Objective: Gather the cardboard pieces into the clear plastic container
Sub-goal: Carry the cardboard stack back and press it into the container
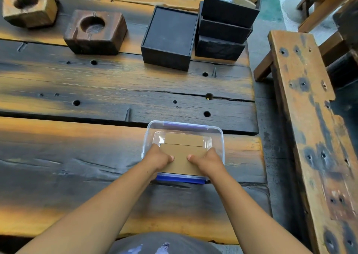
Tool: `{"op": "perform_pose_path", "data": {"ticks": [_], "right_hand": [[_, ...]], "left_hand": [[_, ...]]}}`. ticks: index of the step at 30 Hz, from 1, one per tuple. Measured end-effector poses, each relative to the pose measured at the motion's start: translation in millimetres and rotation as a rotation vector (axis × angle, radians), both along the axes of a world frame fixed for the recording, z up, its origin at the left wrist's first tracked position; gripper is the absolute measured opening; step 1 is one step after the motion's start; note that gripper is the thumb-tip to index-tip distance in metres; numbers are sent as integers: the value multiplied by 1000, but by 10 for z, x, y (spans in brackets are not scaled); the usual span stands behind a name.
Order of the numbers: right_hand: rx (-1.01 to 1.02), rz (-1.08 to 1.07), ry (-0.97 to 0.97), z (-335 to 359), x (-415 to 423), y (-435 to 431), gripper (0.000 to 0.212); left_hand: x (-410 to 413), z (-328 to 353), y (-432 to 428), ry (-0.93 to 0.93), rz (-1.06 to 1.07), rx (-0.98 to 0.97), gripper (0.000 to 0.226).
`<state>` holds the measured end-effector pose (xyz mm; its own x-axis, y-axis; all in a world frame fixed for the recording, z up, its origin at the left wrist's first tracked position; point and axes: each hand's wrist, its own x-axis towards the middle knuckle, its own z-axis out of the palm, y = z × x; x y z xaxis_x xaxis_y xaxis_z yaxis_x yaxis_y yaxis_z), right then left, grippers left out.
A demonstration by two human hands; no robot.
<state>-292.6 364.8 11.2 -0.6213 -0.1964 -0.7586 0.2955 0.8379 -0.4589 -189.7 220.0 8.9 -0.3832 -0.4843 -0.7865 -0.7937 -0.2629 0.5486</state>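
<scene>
1. The scene is evenly and fairly brightly lit by soft, diffuse light, with no hard shadows.
2. The dark and orange wooden plank tabletop (96, 83) shows a dull sheen on its orange patches.
3. The clear plastic container with blue clips (219, 137) carries small white glare spots on its floor.
4. Wide-angle distortion bows the planks and the worn wooden bench (302, 118) toward the edges.
5. Focus is mostly sharp; the far corners are slightly soft.

Dark, orange-streaked wooden plank table (100, 83), holed and cracked. On it: two hollowed wooden blocks (29, 4) (95, 31), upper left; open black square box (168, 38) beside stacked black boxes (224, 31), upper centre; clear plastic container with blue clips (184, 127), lower centre.
</scene>
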Motion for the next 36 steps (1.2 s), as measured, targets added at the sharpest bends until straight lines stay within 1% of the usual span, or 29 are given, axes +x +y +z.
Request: {"op": "perform_pose_path", "data": {"ticks": [2, 3, 4, 6, 8, 10, 12, 14, 17, 20, 22, 24, 27, 30, 32, 36], "right_hand": [[1, 64, 55, -20, 46, 14, 97], [-16, 89, 84, -17, 62, 15, 98], [-42, 101, 100, -9, 69, 11, 97], [-81, 123, 121, 15, 61, 5, 88], [-48, 182, 160, 20, 51, 5, 71], [6, 245, 191, 26, 50, 20, 55], [27, 267, 165, 14, 39, 53, 52], [28, 276, 127, 1, 36, 75, 53], [43, 296, 146, -8, 66, 76, 53], [76, 324, 224, -18, 112, 43, 54], [77, 304, 285, 10, 195, 21, 60], [97, 303, 341, 5, 237, -33, 67], [113, 281, 430, 93, 368, -48, 68], [114, 249, 547, 195, 466, -32, 76], [106, 222, 620, 306, 560, -17, 70], [82, 233, 674, 553, 773, 3, 50]], "left_hand": [[4, -18, 0, 20, -129, -62, 78], [3, -19, -5, 17, -199, -102, 84], [0, -17, -19, 7, -250, -133, 85], [1, -15, -55, -33, -316, -193, 79], [9, -10, -86, -91, -400, -298, 74], [30, -4, -91, -98, -460, -371, 71], [57, -4, -83, -74, -488, -371, 71], [78, 4, -96, -79, -536, -364, 73], [67, 43, -101, -115, -623, -371, 68], [101, 86, -29, -73, -631, -442, 68], [164, 126, 53, -34, -627, -524, 68], [173, 110, 83, -38, -641, -576, 69], [155, 156, 84, -73, -727, -615, 76], [161, 227, 77, -47, -745, -652, 86], [255, 278, 78, 21, -749, -712, 81], [551, 475, 26, 120, -791, -776, 54]]}}
